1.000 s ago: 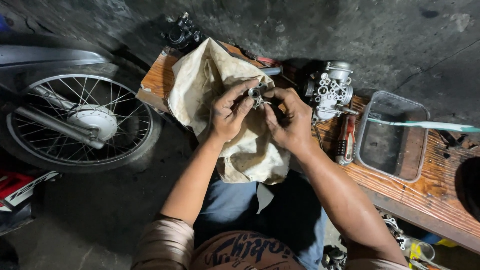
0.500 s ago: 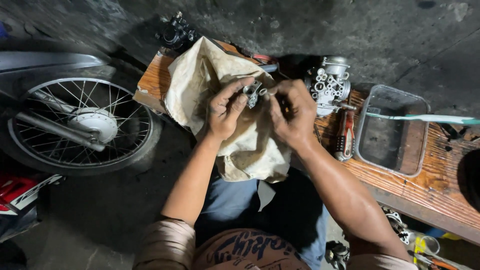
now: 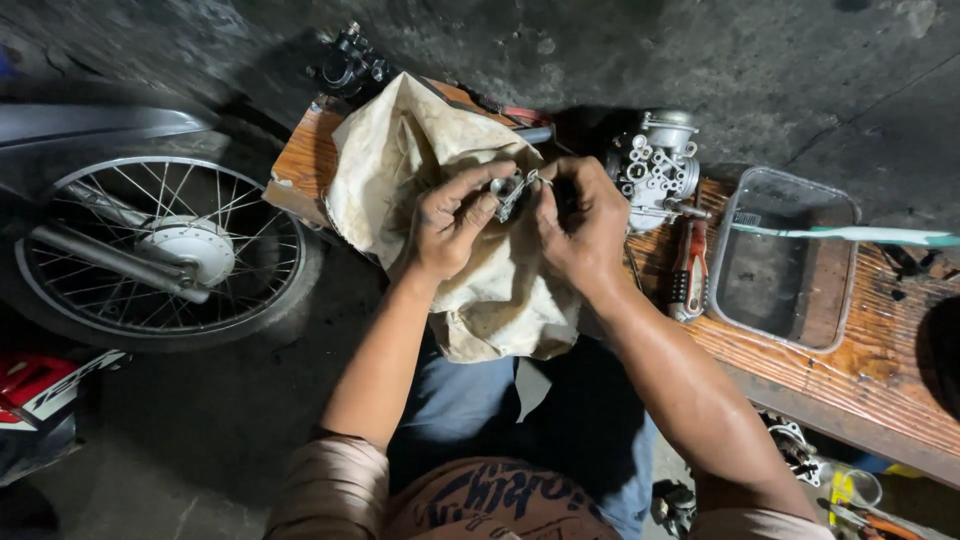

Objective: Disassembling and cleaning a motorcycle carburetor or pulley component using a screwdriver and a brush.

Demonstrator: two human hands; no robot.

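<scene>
Small metal part: silvery, irregular, pinched between both hands just above centre frame, over a stained cream cloth. Its detail is too small to make out. Left hand closed on it from 8 o'clock; right hand closed on it from 3 o'clock, fingers covering its far side. At 2 o'clock, a carburettor body stands on the wooden surface.

Left hand and right hand meet, fingertips pinched together.
</scene>
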